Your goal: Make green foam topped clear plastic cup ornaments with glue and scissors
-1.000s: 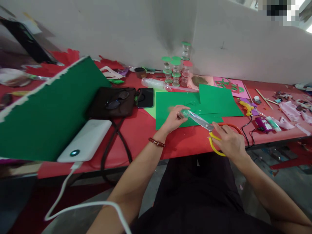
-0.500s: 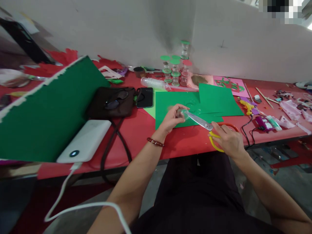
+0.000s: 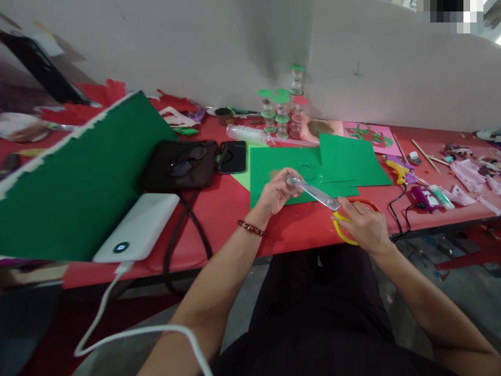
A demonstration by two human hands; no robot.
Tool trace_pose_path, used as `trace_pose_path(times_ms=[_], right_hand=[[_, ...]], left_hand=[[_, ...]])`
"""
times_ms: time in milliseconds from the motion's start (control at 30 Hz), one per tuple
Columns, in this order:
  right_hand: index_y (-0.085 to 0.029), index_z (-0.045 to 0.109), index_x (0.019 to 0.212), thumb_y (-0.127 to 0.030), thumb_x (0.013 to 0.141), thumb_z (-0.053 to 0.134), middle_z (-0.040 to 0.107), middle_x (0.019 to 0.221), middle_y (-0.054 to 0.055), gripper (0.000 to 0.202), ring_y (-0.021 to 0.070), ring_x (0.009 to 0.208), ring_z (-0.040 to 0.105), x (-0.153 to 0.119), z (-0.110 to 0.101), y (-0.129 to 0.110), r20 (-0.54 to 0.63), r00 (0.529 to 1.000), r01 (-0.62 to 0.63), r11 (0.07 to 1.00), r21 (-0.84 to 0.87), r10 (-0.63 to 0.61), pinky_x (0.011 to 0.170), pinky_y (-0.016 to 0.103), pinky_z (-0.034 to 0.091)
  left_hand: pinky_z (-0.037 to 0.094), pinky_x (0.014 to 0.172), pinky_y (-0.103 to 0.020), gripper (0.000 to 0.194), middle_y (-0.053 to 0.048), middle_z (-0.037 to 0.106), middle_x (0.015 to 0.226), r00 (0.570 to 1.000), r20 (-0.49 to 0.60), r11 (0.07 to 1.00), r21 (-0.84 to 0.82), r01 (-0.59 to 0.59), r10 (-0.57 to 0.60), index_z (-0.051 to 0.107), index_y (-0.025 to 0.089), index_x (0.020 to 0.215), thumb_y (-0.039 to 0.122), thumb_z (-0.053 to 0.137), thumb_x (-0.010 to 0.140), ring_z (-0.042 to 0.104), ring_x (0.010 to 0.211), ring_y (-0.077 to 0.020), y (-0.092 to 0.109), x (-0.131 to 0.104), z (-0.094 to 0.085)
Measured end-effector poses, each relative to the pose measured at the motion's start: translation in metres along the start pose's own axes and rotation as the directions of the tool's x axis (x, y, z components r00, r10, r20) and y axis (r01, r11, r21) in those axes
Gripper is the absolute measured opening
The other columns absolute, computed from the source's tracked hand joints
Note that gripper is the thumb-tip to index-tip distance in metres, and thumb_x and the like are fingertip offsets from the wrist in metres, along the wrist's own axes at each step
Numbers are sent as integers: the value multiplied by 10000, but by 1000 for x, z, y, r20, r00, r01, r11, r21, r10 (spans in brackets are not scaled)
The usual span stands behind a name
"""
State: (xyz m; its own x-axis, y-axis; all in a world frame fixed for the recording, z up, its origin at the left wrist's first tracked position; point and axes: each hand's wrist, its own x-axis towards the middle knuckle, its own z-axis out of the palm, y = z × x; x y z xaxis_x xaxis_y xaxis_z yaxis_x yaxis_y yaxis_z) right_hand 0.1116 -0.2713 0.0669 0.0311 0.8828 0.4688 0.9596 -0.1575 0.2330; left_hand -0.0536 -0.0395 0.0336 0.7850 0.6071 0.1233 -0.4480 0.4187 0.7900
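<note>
My left hand (image 3: 278,193) is closed around a small, round, clear plastic piece (image 3: 290,182), mostly covered by the fingers. A pair of scissors (image 3: 318,195) with a yellow and red-orange handle is gripped in my right hand (image 3: 365,223). Its blades point left and their tips touch or overlap the plastic piece; which of these I cannot tell. Both hands are above the front of the red table (image 3: 297,228), over the edge of a green sheet (image 3: 270,161). Thin clear plastic rings (image 3: 308,171) lie on that sheet.
Behind the sheets stand several clear hourglass-shaped pieces (image 3: 282,112) with green or red discs. A clear plastic bottle (image 3: 247,133) lies nearby. Left are a phone (image 3: 233,156), a dark bag (image 3: 158,175) and a white power bank (image 3: 138,227). A yellow glue gun (image 3: 398,171) lies right.
The plastic piece has turned in my left hand, whose fingers now cover more of it. The scissors and my right hand have shifted slightly left.
</note>
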Motion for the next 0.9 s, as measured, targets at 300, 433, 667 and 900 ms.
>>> trace_pose_path(times_ms=[300, 433, 667, 900], right_hand=[[-181, 741, 1320, -479, 1055, 562, 726, 803, 30, 437, 144, 695, 627, -2, 2, 1, -51, 998, 36, 999, -23, -38, 575, 315, 334], [-188, 742, 1326, -505, 1058, 551, 738, 845, 40, 458, 152, 706, 624, -2, 3, 2, -14, 999, 33, 999, -30, -34, 570, 324, 325], [-255, 732, 1360, -566, 1012, 571, 746, 897, 46, 493, 164, 705, 612, 2, -5, 2, 25, 998, -57, 998, -12, 58, 578, 318, 314], [-231, 737, 1356, -491, 1020, 587, 757, 901, 51, 450, 173, 786, 656, 5, -9, 13, 13, 1000, 24, 999, 37, -24, 614, 297, 364]], left_hand=[[407, 487, -253, 407, -87, 718, 851, 997, -12, 997, -12, 78, -79, 636, 152, 869, 82, 542, 479, 664, 600, -184, 2, 0, -1], [403, 485, -259, 410, -96, 719, 854, 994, -5, 994, -27, 105, -105, 626, 157, 871, 96, 537, 476, 666, 602, -194, 3, -1, -1], [470, 543, -302, 383, -66, 683, 777, 992, -39, 993, 3, 122, -121, 642, 155, 853, 121, 538, 485, 656, 575, -201, 5, -1, -4], [489, 566, -309, 359, -48, 633, 702, 994, 20, 994, -25, 109, -108, 677, 145, 807, 129, 540, 476, 571, 543, -164, 5, -1, -4]])
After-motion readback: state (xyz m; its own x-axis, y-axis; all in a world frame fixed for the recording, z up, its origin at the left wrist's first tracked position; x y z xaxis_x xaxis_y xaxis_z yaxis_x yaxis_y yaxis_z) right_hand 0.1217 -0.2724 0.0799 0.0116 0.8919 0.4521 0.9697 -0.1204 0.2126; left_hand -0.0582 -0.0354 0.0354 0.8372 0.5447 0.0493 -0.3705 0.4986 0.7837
